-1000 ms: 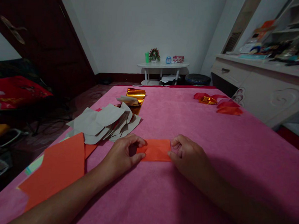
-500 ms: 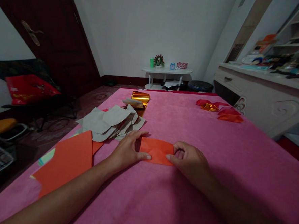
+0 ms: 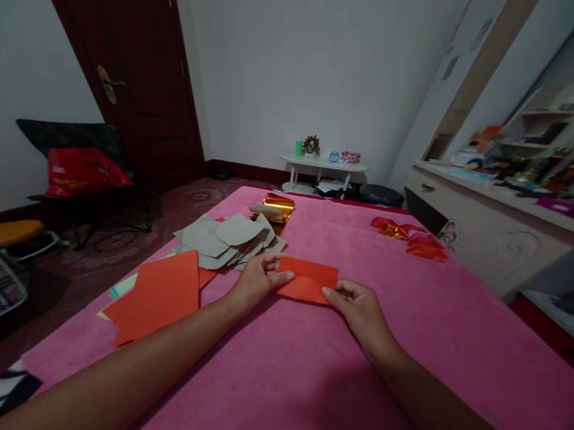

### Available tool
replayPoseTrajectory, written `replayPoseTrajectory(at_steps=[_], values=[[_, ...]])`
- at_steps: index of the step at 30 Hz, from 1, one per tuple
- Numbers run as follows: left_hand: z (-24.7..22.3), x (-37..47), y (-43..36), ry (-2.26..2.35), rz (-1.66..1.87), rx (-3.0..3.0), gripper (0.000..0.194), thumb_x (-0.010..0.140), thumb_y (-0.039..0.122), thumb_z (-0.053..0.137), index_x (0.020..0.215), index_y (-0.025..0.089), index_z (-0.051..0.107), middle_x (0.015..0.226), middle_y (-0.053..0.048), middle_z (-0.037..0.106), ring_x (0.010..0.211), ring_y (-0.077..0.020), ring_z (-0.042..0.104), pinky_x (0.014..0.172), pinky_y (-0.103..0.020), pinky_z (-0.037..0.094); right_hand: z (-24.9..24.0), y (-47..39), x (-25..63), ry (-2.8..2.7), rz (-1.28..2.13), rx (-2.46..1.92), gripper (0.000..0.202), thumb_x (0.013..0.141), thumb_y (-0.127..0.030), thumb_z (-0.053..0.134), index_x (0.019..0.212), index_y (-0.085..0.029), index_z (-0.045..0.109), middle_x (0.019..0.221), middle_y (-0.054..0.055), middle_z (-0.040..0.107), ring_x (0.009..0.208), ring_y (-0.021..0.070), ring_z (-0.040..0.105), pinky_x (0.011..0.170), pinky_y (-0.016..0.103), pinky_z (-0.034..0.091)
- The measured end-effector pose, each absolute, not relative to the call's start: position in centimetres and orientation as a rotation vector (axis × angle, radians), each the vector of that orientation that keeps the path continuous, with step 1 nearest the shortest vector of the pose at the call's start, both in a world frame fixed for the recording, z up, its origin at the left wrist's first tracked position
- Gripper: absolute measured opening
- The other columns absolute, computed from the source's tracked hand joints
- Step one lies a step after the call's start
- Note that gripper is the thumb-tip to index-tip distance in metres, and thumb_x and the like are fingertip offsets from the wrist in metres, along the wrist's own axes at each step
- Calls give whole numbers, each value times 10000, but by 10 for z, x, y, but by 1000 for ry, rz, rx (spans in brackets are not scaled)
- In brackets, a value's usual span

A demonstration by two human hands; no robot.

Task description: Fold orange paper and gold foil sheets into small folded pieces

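Observation:
Between my two hands is a small orange sheet of paper (image 3: 308,278), with a crease running across it. My left hand (image 3: 260,279) pinches its left edge, thumb on top and fingers behind. At the right edge my right hand (image 3: 358,305) grips the paper the same way, thumb on its face. Left of my left hand lies a heap of cut grey paper pieces (image 3: 227,237). Nearer me, beside my left forearm, a larger orange sheet (image 3: 163,295) rests over some pale sheets (image 3: 126,285).
A pink cloth (image 3: 267,382) covers the table. Toward its far side are a shiny gold foil roll (image 3: 280,205) and red pieces with gold foil (image 3: 392,229). Beyond stand a small white table (image 3: 324,163), a cabinet (image 3: 501,215) and a chair holding a red bag (image 3: 88,172).
The orange paper and both hands have shifted slightly, and more of a crease shows across the paper. The whole view has tilted and moved a little.

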State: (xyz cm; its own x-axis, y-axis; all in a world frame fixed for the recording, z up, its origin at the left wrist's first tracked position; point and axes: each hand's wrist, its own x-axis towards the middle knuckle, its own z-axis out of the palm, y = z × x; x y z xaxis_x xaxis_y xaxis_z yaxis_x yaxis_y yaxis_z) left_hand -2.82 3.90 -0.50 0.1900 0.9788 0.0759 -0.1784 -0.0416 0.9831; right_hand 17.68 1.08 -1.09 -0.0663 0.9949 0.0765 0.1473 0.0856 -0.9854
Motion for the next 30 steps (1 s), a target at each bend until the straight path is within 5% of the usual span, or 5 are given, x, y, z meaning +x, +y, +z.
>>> replayPoseTrajectory(at_steps=[5, 12, 21, 27, 30], values=[[-5, -11, 28, 797, 1171, 1184, 422, 530, 197, 841, 903, 104, 668, 886, -80, 721, 727, -177, 665, 714, -300, 519, -9, 6, 176, -1375, 970, -1208, 246, 742, -392, 680, 700, -150, 663, 613, 0, 598, 538, 130, 501, 525, 248, 386], [-10, 0, 20, 788, 1235, 1108, 359, 576, 232, 811, 882, 92, 686, 830, -81, 725, 738, -198, 670, 714, -305, 514, -6, 1, 175, -1325, 1106, -1053, 257, 721, -388, 715, 833, -161, 668, 819, 54, 672, 798, 230, 618, 738, 334, 482], [-15, -9, 20, 793, 1273, 1183, 295, 803, 376, 632, 711, 96, 656, 604, -22, 649, 502, -101, 542, 490, -201, 393, -8, -1, 180, -1394, 980, -1157, 358, 814, -430, 602, 571, -174, 543, 503, -32, 445, 481, 109, 381, 473, 248, 284], [-17, -7, 21, 696, 1244, 1182, 416, 646, 271, 779, 997, 93, 646, 951, -114, 709, 830, -221, 673, 771, -324, 510, -16, 5, 183, -1309, 977, -1114, 370, 799, -417, 621, 534, -172, 538, 469, -41, 441, 455, 96, 366, 465, 236, 260], [-16, -7, 21, 779, 1280, 1194, 557, 615, 232, 793, 1114, 108, 579, 938, -114, 704, 790, -209, 678, 725, -316, 522, -20, 9, 184, -1255, 1001, -1099, 384, 795, -405, 616, 506, -175, 515, 451, -39, 436, 444, 96, 376, 458, 234, 273]])
